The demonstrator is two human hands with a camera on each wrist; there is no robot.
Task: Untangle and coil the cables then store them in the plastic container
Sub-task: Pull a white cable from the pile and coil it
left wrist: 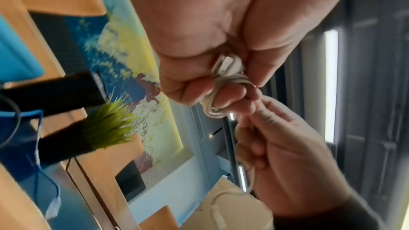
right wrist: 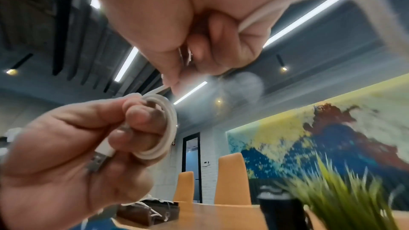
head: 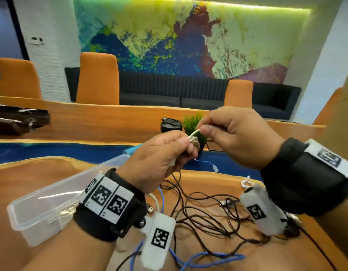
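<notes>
My left hand (head: 181, 147) holds a small coil of white cable (head: 193, 138) raised above the table, fingers curled through the loops (right wrist: 170, 120), with the USB plug (right wrist: 99, 158) lying against its palm. My right hand (head: 206, 130) pinches the loose end of that cable between thumb and forefinger just above the coil (left wrist: 218, 111). The clear plastic container (head: 42, 212) stands open on the table under my left wrist. A tangle of black cables (head: 204, 216) and a blue cable (head: 208, 259) lie on the wood below both hands.
A small potted grass plant (head: 192, 126) and a black lidded cup (head: 170, 125) stand just behind my hands. A brown bag (head: 16, 120) lies at the far left. Orange chairs (head: 98, 79) line the table's far side.
</notes>
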